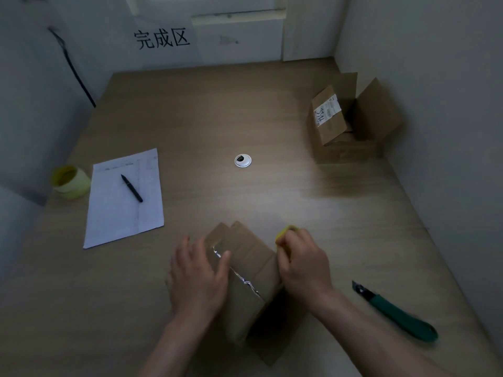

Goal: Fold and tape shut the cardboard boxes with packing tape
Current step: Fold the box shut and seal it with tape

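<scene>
The small brown cardboard box [245,270] sits at the near edge of the wood-grain table [245,110], directly in front of the person, its flaps folded down on top; a strip of clear, wrinkled packing tape [239,277] runs diagonally along the seam, catching the light. The left hand [197,278] lies flat against the box's left side, fingers spread and pressed on the cardboard, the thumb reaching up to the tape line; it grips nothing. The right hand [303,263] is curled closed around a yellow roll of packing tape [284,235] at the box's far right edge; only a little of the roll shows above the knuckles.

To the right of the box, apart from it, a green-handled utility knife [397,312] lies on the table with its blade end pointing away from the person. At the far right a second, larger brown cardboard box [351,123] stands open beside the wall, flaps raised, one flap bearing a white label. On the left lies a white sheet of paper [125,200] with a black pen [132,188] resting on it; just beside the sheet's left edge stands a second pale yellow tape roll [70,182]. A round grey cable grommet [242,160] is set into the middle of the table; on the back wall hangs a white sign with black characters [162,38].
</scene>
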The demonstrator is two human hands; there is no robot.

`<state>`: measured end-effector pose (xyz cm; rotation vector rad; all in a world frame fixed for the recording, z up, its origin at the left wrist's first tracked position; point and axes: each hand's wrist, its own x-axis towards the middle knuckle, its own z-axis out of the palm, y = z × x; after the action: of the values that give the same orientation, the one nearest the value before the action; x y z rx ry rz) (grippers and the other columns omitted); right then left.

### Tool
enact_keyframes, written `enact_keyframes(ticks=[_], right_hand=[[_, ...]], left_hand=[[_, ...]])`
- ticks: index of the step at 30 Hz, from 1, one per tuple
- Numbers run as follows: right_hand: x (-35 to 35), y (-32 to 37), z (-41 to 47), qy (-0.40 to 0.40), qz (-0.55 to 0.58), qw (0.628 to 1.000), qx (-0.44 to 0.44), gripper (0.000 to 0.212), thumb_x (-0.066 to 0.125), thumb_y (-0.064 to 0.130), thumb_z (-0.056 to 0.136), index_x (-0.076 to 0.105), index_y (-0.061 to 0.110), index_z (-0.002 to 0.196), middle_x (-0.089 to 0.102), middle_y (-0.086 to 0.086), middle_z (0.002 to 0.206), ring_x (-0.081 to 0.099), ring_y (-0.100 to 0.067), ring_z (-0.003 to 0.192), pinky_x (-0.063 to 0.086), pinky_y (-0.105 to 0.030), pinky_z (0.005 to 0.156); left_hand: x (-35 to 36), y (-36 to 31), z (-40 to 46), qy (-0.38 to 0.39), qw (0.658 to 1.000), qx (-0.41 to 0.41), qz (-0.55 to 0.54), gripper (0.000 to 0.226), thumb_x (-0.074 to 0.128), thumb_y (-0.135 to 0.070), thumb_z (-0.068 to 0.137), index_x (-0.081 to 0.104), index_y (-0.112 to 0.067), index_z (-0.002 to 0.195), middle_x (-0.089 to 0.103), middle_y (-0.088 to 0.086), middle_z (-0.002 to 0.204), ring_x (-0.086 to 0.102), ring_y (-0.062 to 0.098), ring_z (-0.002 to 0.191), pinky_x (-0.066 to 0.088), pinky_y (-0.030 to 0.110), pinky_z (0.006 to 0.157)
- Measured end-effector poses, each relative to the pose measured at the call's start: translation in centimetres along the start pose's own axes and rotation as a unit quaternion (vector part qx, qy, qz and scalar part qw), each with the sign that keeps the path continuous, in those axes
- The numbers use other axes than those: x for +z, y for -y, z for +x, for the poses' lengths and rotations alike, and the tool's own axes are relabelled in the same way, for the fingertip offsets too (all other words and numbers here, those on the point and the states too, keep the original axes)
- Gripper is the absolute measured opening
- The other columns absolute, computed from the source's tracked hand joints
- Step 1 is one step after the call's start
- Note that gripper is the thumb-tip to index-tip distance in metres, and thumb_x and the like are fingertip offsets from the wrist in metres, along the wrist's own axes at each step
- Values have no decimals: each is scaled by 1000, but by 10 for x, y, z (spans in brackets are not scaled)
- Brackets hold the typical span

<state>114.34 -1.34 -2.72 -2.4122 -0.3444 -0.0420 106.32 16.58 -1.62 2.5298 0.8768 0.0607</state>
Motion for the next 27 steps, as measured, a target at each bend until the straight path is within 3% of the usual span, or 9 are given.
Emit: enact_keyframes(ticks=[3, 6, 9, 11, 14, 18, 22, 25, 27], right_hand=[[15, 2, -6, -6, -6, 1000, 3, 8, 67, 7, 83, 61, 12, 84, 59, -7, 90, 59, -35, 79, 47, -41, 61], [17, 1, 7, -14, 6, 999, 35, 7, 64, 8, 85, 61, 13, 85, 61, -7, 91, 60, -33, 85, 47, -41, 67], [13, 3, 40, -3, -59, 998, 20, 4, 60, 16, 89, 62, 14, 92, 61, -9, 101, 59, -35, 90, 44, -40, 69], [10, 8, 63, 21, -123, 992, -4, 10, 55, 21, 92, 62, 16, 97, 60, -9, 108, 59, -37, 89, 43, -39, 68], [6, 12, 74, 11, -137, 990, 2, 11, 53, 22, 94, 62, 16, 99, 60, -8, 110, 58, -37, 88, 42, -38, 66], [-9, 9, 41, -66, -72, 994, 50, 3, 56, 19, 92, 58, 21, 90, 58, -2, 98, 56, -27, 85, 43, -37, 64], [-8, 12, -3, -100, -32, 993, 55, 14, 60, 17, 88, 52, 27, 85, 55, 5, 91, 51, -19, 74, 36, -31, 60], [-2, 5, -3, -101, -41, 991, 72, 7, 60, 16, 88, 56, 22, 88, 57, -1, 96, 57, -27, 85, 44, -36, 64], [4, 0, 2, -81, -52, 992, 84, 3, 59, 16, 89, 57, 19, 90, 57, -4, 99, 58, -31, 88, 46, -39, 67]], left_hand=[[9, 16, -4, 14, 999, 52, 9, 55, 50, -48, 93, 49, -16, 138, 58, 8, 125, 48, 30, 113, 37, 37, 96], [9, 21, 5, 5, 997, 79, 10, 67, 40, -58, 89, 48, -15, 140, 60, 7, 125, 52, 31, 111, 40, 38, 95], [5, 32, 10, 103, 990, 95, 2, 89, 42, -75, 82, 10, -33, 154, 40, -1, 151, 48, 26, 127, 40, 38, 101], [4, 34, 4, 157, 984, 81, -12, 95, 40, -83, 76, -14, -48, 147, 36, 1, 153, 50, 27, 125, 42, 42, 99], [6, 26, -4, 126, 990, 57, -21, 91, 41, -80, 78, -23, -60, 139, 40, 3, 147, 51, 29, 123, 43, 44, 97], [11, 15, -1, 125, 987, -4, -97, 88, 50, -69, 84, -13, -57, 144, 41, 6, 141, 47, 30, 126, 40, 40, 100], [6, -1, 12, 99, 978, -46, -176, 81, 67, -62, 76, 26, -37, 142, 43, -1, 141, 48, 23, 125, 41, 34, 97], [-7, -7, 40, -4, 997, 60, -50, 79, 70, -67, 67, 39, -32, 130, 36, 0, 132, 44, 25, 123, 45, 38, 94], [-9, -8, 62, 41, 985, 164, -37, 90, 73, -59, 71, 30, -31, 145, 24, 2, 148, 28, 24, 137, 34, 38, 109]])
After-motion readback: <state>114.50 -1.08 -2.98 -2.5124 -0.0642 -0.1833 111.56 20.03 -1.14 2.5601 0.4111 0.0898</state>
